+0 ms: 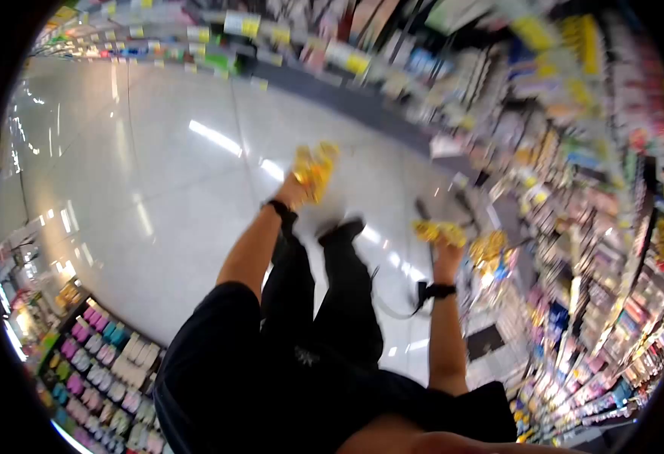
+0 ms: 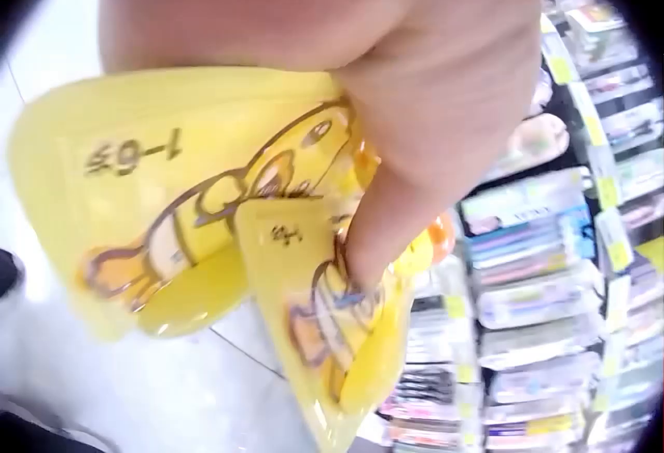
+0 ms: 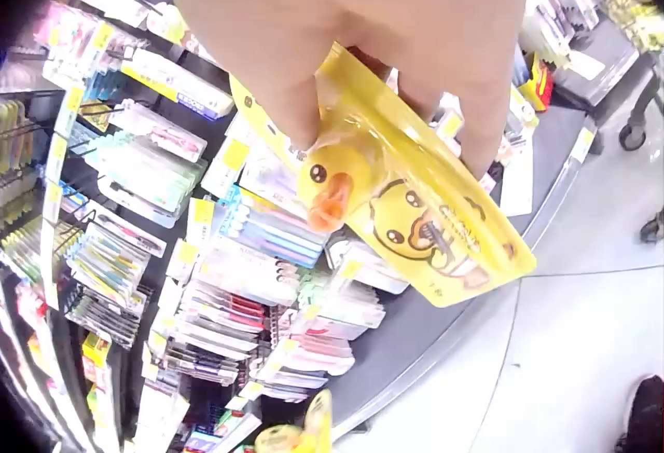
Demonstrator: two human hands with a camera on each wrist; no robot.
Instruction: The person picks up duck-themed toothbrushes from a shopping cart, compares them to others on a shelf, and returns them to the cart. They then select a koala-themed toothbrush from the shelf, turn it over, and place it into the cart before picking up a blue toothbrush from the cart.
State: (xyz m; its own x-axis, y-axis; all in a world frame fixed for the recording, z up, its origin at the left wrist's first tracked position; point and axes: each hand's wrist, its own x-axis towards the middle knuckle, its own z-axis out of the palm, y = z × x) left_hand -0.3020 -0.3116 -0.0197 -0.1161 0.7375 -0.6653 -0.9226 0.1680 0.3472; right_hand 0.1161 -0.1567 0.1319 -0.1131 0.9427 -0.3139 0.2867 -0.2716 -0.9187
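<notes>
Right grip (image 3: 363,43) on yellow duck packaging (image 3: 436,230), crowded shelves (image 3: 399,349) behind

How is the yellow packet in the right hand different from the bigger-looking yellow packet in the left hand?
The left-hand packet shows big, upside-down "1-6" print in its wrist view; the right-hand packet shows only smaller print, hard to read. Another packet overlaps the left-hand packet's edge, while the right-hand packet's printed cartoon duck is uncovered. Both packets are yellow, with a cartoon printed on them.
</notes>
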